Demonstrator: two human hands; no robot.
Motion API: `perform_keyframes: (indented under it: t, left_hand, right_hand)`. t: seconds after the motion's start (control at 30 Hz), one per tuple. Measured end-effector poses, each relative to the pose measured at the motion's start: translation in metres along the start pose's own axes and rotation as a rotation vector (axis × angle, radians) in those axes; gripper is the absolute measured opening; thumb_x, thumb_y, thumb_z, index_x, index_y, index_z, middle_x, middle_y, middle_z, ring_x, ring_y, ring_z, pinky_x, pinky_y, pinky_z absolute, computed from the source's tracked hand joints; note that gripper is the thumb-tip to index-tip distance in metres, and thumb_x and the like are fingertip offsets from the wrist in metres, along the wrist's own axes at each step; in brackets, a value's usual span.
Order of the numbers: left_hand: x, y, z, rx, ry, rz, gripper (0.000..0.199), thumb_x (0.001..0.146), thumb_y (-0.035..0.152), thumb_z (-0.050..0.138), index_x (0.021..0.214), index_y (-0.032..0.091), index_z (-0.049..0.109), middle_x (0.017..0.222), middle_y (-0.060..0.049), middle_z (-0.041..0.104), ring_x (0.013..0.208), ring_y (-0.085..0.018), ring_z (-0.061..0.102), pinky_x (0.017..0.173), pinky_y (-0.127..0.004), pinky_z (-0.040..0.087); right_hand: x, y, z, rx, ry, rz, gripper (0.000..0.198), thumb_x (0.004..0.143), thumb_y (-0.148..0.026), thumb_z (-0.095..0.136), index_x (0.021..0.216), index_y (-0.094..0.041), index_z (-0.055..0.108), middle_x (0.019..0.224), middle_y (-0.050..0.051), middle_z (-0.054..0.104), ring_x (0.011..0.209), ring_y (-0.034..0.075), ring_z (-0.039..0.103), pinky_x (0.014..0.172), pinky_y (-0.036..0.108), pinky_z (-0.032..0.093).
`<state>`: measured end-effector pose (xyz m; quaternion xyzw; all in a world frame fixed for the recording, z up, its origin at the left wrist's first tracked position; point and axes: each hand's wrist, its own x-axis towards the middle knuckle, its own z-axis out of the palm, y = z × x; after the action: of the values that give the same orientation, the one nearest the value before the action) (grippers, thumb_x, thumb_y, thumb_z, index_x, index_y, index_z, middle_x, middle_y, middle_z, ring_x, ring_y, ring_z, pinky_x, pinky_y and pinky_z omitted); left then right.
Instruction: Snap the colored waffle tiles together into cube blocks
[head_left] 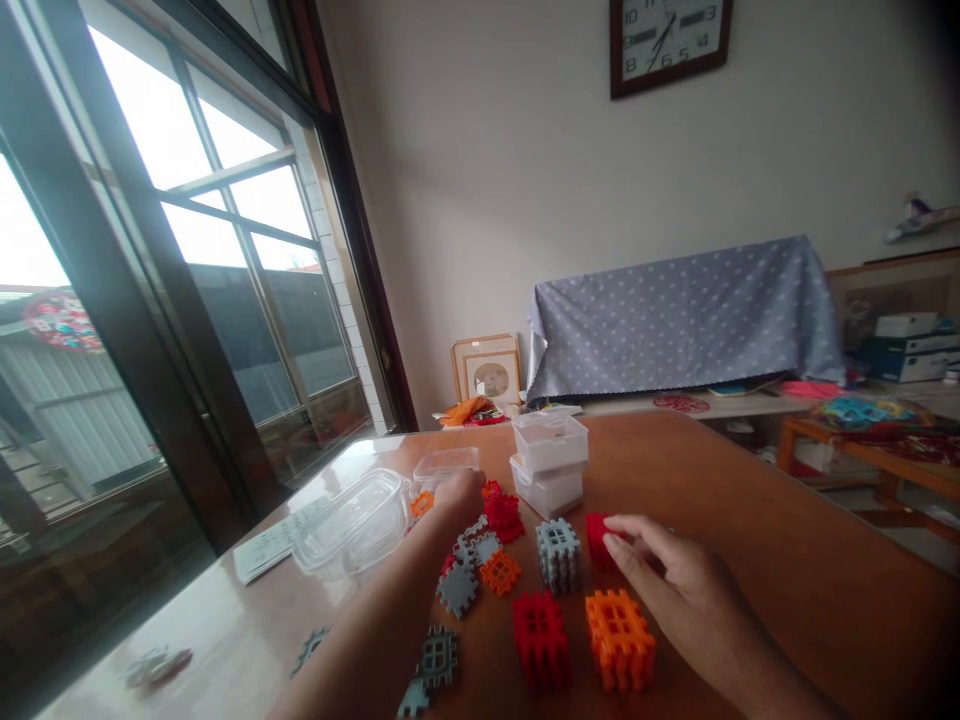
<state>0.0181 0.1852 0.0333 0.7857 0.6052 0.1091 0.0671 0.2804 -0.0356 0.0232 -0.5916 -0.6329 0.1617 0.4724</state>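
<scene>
My right hand (664, 565) pinches a small red stack of interlocking plastic tiles (598, 540) between thumb and fingers, at the right of the group. Beside it stand a grey tile stack (559, 556), a red tile stack (540, 640) and an orange tile stack (620, 640). My left hand (459, 490) reaches far forward to the loose tiles; its fingers are hidden behind the back of the hand. Near it lie red tiles (504, 515), an orange tile (500, 571) and grey tiles (457, 588). More grey tiles (438, 655) lie beside my left forearm.
Two white lidded boxes (550, 445) are stacked behind the tiles. Clear plastic containers (360, 520) and a paper pad (270, 545) are at the left of the brown table (750, 530). A small crumpled packet (157, 667) lies near the front left.
</scene>
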Motion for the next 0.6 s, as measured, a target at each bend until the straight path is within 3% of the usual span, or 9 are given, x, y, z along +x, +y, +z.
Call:
perform_keyframes:
  t: [0.13,0.3,0.47,0.6]
  left_hand:
    - [-0.036,-0.006,-0.006,-0.031,0.052,0.036,0.029,0.087,0.019,0.058,0.11,0.024,0.075,0.106,-0.011,0.076,0.1,-0.03,0.071,0.088,-0.038,0.05]
    - [-0.068,-0.019,-0.005,-0.138,0.101,0.07,0.034,0.079,0.017,0.065,0.11,0.029,0.072,0.109,-0.003,0.075,0.102,-0.022,0.068,0.087,-0.028,0.048]
    - [-0.051,-0.036,0.001,-0.219,0.26,-0.195,0.033,0.089,0.011,0.049,0.119,0.016,0.061,0.116,-0.013,0.07,0.103,-0.022,0.065,0.085,-0.031,0.048]
    - [-0.029,-0.047,0.006,-0.232,0.266,-0.364,0.025,0.094,0.016,0.053,0.118,0.012,0.061,0.117,-0.016,0.068,0.108,-0.025,0.065,0.086,-0.032,0.05]
  right_hand:
    - [0.0,0.002,0.0,-0.007,0.005,-0.009,0.041,0.098,-0.059,0.051,0.118,-0.028,0.069,0.084,0.001,0.076,0.077,0.022,0.072,0.069,0.029,0.053]
    - [-0.002,-0.005,-0.003,-0.013,0.008,0.006,0.041,0.098,-0.06,0.05,0.117,-0.028,0.07,0.085,0.001,0.077,0.08,0.022,0.072,0.071,0.028,0.054]
    - [-0.004,-0.011,-0.006,-0.02,0.005,-0.01,0.039,0.099,-0.057,0.049,0.116,-0.028,0.07,0.078,-0.001,0.075,0.074,0.02,0.071,0.069,0.027,0.053]
    - [-0.001,0.0,-0.002,-0.02,0.0,-0.009,0.041,0.097,-0.059,0.051,0.116,-0.028,0.07,0.084,0.001,0.078,0.078,0.022,0.073,0.07,0.028,0.055]
